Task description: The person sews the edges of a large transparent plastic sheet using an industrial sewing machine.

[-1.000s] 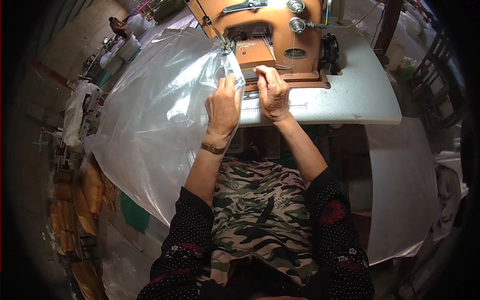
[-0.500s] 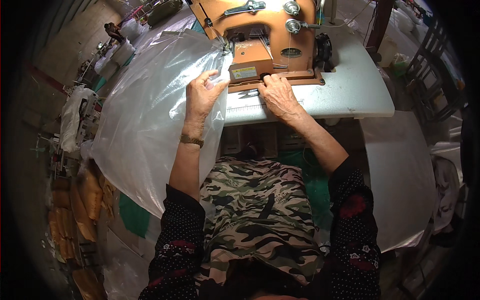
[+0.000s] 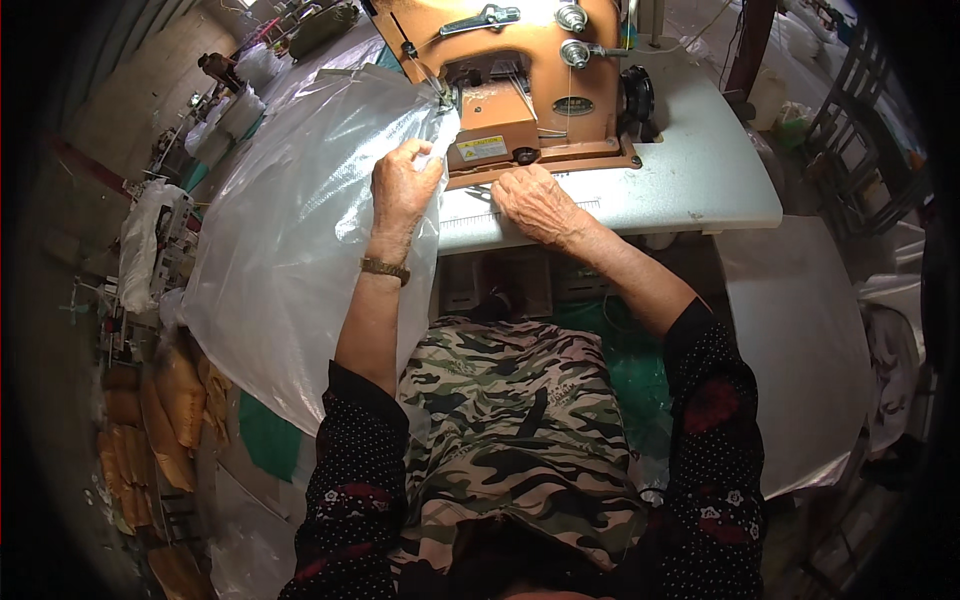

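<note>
A large translucent woven plastic sheet [image 3: 290,200] hangs over the left side of the table, its right edge running up to the needle area of an orange sewing machine [image 3: 590,90]. My left hand [image 3: 408,190] is closed on that edge, just below the needle area, thumb and forefinger bent toward each other. In front of the machine's base, my right hand [image 3: 540,207] is curled with its fingertips on small dark snips [image 3: 479,192]. The snips lie low over the table, partly hidden by the fingers.
A pale worktable [image 3: 700,190] with a printed ruler strip carries the machine. Camouflage cloth [image 3: 520,430] covers my lap. To the right hangs a pale sheet [image 3: 795,350]; brown sacks [image 3: 180,395] lie at the left. A dark metal rack [image 3: 860,140] stands at the far right.
My right hand has moved left and slightly nearer, away from the machine's black knob and onto the snips. The left thumb and forefinger have drawn closer together. The view has shifted slightly.
</note>
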Available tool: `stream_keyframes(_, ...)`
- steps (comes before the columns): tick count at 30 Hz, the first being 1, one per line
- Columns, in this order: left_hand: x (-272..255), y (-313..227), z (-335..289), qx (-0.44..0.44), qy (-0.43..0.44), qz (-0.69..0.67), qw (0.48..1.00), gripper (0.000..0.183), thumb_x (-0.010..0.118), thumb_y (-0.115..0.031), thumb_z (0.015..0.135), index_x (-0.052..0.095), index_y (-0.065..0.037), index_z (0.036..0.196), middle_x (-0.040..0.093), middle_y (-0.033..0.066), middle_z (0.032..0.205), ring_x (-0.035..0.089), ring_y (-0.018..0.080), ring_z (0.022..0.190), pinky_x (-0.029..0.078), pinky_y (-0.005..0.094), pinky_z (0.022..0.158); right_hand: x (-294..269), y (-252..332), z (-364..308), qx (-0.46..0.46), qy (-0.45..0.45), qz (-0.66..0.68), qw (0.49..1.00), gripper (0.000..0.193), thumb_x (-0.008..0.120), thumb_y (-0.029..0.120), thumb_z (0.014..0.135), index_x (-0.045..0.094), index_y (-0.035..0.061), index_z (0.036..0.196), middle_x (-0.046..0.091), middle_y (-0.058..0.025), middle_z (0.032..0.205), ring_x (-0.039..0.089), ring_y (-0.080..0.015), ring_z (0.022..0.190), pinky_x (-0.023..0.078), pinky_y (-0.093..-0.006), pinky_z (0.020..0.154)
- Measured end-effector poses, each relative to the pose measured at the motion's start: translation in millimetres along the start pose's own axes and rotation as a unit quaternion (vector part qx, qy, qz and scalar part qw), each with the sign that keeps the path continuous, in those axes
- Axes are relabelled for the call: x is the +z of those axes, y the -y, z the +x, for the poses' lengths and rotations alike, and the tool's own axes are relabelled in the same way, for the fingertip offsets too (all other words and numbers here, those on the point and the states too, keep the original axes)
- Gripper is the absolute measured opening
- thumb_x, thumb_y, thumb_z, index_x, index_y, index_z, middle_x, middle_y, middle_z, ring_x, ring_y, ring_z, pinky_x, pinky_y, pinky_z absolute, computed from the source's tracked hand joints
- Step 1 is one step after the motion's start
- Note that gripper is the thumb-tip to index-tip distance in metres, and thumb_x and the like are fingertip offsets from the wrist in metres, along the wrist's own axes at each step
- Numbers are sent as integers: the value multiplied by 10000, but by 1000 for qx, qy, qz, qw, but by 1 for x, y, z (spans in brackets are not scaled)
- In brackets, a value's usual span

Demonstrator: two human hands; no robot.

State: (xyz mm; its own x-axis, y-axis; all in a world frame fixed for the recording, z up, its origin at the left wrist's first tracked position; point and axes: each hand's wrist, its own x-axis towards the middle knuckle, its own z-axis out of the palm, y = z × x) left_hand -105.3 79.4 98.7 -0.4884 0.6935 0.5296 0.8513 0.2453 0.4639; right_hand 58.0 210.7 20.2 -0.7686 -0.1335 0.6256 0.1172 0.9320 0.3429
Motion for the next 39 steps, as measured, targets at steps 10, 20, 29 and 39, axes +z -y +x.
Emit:
stream_keyframes(10, -1, -9, -3, 3, 9, -14, 1000, 184, 666, -175, 771, 687, -54, 907, 673, 162, 749, 664, 312, 706, 511, 380, 667, -37, -30, 20, 211, 42, 296, 931, 196, 606, 225, 880, 580, 42, 943, 652, -176, 738, 658, -359, 722, 506, -454, 650)
stream_keyframes(20, -3, -3, -3, 16, 9, -26, 999, 207, 665, -170, 765, 683, -42, 926, 678, 179, 799, 673, 314, 746, 514, 376, 690, -43, -41, 42, 184, 0, 348, 919, 312, 676, 125, 835, 628, 95, 1141, 682, -163, 907, 657, -348, 828, 518, -416, 739)
stream_keyframes(29, -1, -1, -2, -13, 24, -30, 999, 214, 669, -171, 767, 676, -34, 931, 676, 173, 789, 669, 300, 733, 512, 370, 696, -51, -44, 46, 165, -1, 344, 924, 290, 677, 109, 828, 644, 85, 1115, 681, -171, 873, 656, -358, 818, 522, -418, 726)
stream_keyframes(39, -4, -4, -3, -29, 57, -70, 996, 174, 670, -90, 802, 673, 7, 946, 687, 59, 800, 601, 76, 736, 491, 261, 681, -54, -48, 56, 147, 55, 297, 942, 244, 671, 140, 833, 670, 66, 1065, 678, -183, 824, 664, -356, 804, 524, -433, 730)
